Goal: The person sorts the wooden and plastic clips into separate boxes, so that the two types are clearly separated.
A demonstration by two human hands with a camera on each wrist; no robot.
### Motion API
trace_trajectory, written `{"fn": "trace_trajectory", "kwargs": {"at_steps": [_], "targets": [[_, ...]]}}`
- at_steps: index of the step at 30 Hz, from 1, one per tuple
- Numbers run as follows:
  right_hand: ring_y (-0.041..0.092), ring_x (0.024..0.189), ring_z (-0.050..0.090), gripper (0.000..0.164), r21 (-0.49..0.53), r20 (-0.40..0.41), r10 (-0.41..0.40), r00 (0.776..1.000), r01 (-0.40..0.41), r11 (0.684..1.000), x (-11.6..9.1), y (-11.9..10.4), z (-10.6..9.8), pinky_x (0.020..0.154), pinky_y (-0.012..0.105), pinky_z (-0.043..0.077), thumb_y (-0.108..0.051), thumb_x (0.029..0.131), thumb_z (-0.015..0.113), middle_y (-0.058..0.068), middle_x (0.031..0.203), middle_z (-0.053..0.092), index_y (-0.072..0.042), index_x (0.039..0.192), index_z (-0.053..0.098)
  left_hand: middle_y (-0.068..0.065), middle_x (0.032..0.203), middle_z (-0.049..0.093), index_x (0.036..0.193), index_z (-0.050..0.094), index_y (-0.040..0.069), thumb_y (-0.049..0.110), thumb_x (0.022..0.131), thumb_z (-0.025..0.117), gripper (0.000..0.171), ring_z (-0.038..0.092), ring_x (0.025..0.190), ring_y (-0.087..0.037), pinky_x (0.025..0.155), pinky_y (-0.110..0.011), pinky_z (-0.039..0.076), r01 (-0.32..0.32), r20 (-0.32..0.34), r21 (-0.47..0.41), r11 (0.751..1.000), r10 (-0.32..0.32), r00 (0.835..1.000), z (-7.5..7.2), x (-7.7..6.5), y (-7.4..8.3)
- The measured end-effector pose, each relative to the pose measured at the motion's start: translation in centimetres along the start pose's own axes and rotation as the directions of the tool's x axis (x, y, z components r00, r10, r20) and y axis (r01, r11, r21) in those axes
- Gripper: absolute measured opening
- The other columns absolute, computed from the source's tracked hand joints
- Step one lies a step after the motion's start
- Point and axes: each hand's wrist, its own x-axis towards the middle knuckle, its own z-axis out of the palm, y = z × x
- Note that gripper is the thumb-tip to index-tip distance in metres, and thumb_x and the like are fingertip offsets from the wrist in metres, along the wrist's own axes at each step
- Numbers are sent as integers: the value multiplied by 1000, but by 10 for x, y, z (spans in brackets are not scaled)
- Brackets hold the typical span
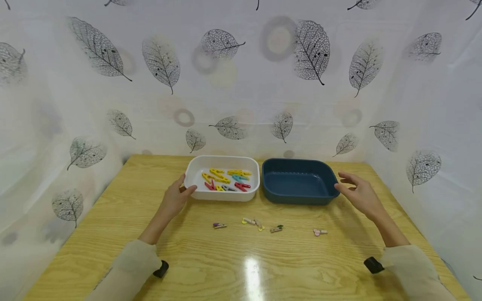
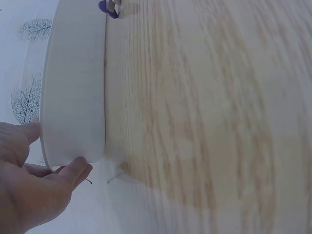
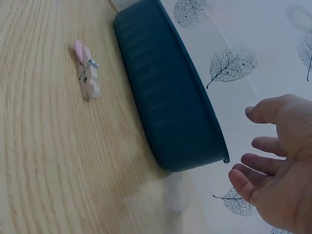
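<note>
My left hand (image 1: 175, 197) holds the left end of a white plastic tray (image 1: 222, 195), thumb over the front corner of the rim and fingers along the end wall. The left wrist view shows the fingertips (image 2: 78, 165) against that end of the tray. Inside lie several plastic clothespins (image 1: 222, 179), yellow, red, teal and grey. My right hand (image 1: 359, 195) is beside the right end of a dark blue tray (image 1: 301, 200), which has nothing in it. In the right wrist view its fingers are spread and loosely bent, a small gap from the tray's corner.
Small wooden clothespins with decorations lie in front of the trays: a purple one (image 1: 219, 225), two with yellow ends (image 1: 253, 223), a green one (image 1: 276, 229) and a pink one (image 3: 87, 73). Leaf-printed white curtain (image 1: 241, 96) surrounds the wooden table (image 1: 211, 267) at back and sides.
</note>
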Motion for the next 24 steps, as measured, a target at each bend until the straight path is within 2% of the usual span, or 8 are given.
{"fn": "trace_trajectory", "kwargs": {"at_steps": [2,4,6,8,12,18,21,24], "targets": [[50,131,48,62,5,9,9,1000,-9,1000,0,3,1,89,10,45,-29,106,61,34,150,45,9,152,42,-33,164,19,159,13,-12,25,109,57,76,41,142,-47,110,-50,46,0,0,-5,1000,0,1000,0,0,0],[50,133,47,63,10,18,18,1000,-18,1000,1,6,2,97,24,51,-29,107,61,33,152,44,9,153,40,-33,163,19,159,13,-12,24,109,57,76,42,142,-47,110,-50,47,0,-1,-10,1000,0,1000,0,0,0],[50,134,46,64,11,25,27,999,-27,1000,1,9,3,101,40,51,-28,107,61,33,153,42,8,154,39,-34,163,20,159,13,-12,24,109,57,76,42,141,-47,109,-50,48,-1,-1,-15,1000,1,1000,0,0,0],[50,134,46,64,14,34,35,999,-36,999,1,12,4,101,50,49,-29,107,60,33,154,41,8,154,38,-34,163,20,159,13,-12,23,109,57,75,42,141,-47,109,-50,48,-3,-2,-18,1000,3,1000,0,0,0],[51,134,47,66,23,58,63,996,-64,998,2,17,7,97,45,55,-31,107,59,33,155,40,8,155,36,-34,163,21,159,13,-12,23,109,57,75,42,141,-47,109,-50,48,-3,1,-17,1000,3,1000,0,0,1],[54,133,47,68,53,78,89,993,-93,994,5,21,10,94,51,57,-33,108,58,34,156,37,6,157,34,-34,163,21,159,13,-12,22,109,57,75,43,141,-47,109,-50,48,-3,-1,-15,1000,3,1000,-1,0,1],[54,137,43,68,73,90,85,992,-92,993,6,22,12,92,34,57,-32,108,58,33,158,35,5,158,32,-34,163,21,159,13,-12,22,109,56,74,43,141,-47,109,-50,48,-3,-1,-14,1000,3,1000,-1,0,1],[53,141,38,69,109,113,81,990,-94,990,6,25,13,87,13,49,-31,108,59,32,161,30,5,159,31,-34,162,21,159,13,-12,22,109,56,74,43,141,-47,109,-51,49,-4,-3,-9,1000,4,1000,-1,0,1]]}}
